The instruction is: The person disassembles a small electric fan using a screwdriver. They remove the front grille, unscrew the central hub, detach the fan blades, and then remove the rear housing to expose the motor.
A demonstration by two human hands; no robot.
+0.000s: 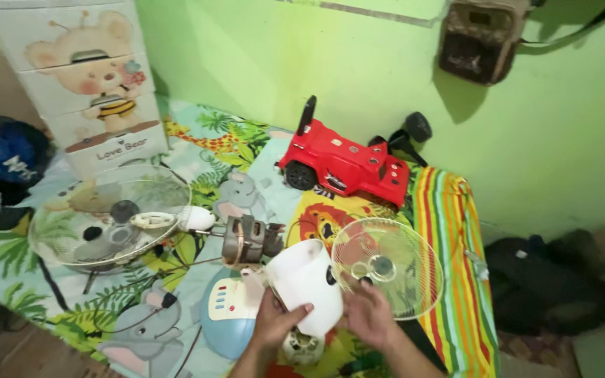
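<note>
Hands meet low in front of the person, over a bright animal-print mat (197,164) on the floor. The left hand (274,323) has its grip clenched around a white plastic fan housing (305,280), thumb across its face. The right hand (368,315) touches the housing's far edge, fingers curled, beside a round fan grille (414,280). A bare fan motor (250,239) lies just behind, a red toy car (344,164) near the wall.
</note>
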